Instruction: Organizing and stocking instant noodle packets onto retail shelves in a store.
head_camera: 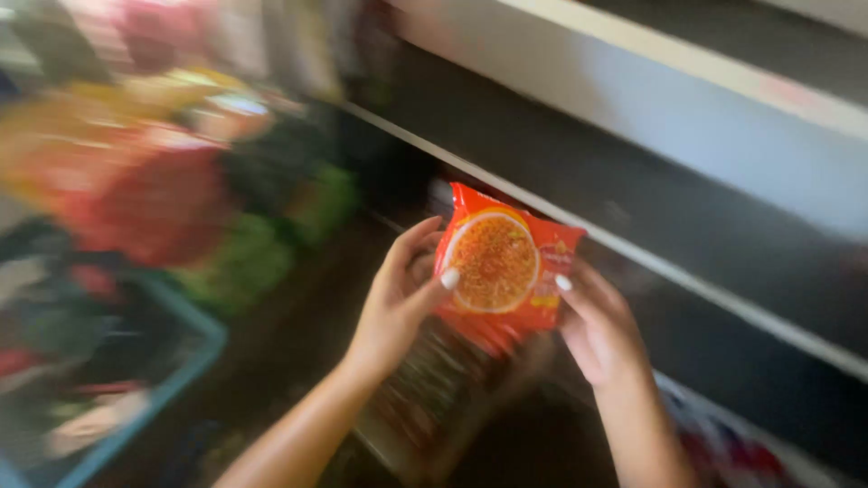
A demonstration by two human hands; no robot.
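Item: orange noodle pkt, held upright in front of dark shelf, pinched at edges betw. left hand and right hand, fingers closed on it. Risk: grip is by fingertips only, so pkt may well slip onto blurred pkts below.

Two hands are seen: a left hand and a right hand. One orange packet is held between them. One blue crate is seen at lower left. The blurred goods at upper left cannot be counted.
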